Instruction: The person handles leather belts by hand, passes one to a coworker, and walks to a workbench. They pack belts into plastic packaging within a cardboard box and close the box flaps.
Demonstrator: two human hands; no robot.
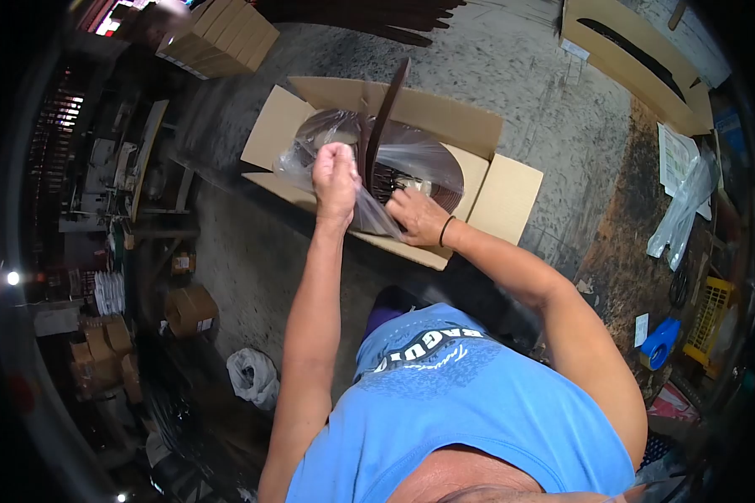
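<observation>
An open cardboard box [524,180] holds brown coiled strips [451,180] inside a clear plastic bag [369,214]. One flat brown strip [387,117] stands up out of the box at a slant. My left hand [335,176] is closed in a fist over the left part of the box, gripping gathered plastic. My right hand [417,216] is at the near side of the box, fingers curled down on the bag's edge beside the coil. Its fingertips are partly hidden.
Flat cartons [218,38] are stacked beyond the box at upper left. Another long carton [633,63] with dark contents stands at upper right. At right are a blue tape dispenser [661,342] and a yellow basket [709,314]. A white plastic bag [253,377] lies at lower left.
</observation>
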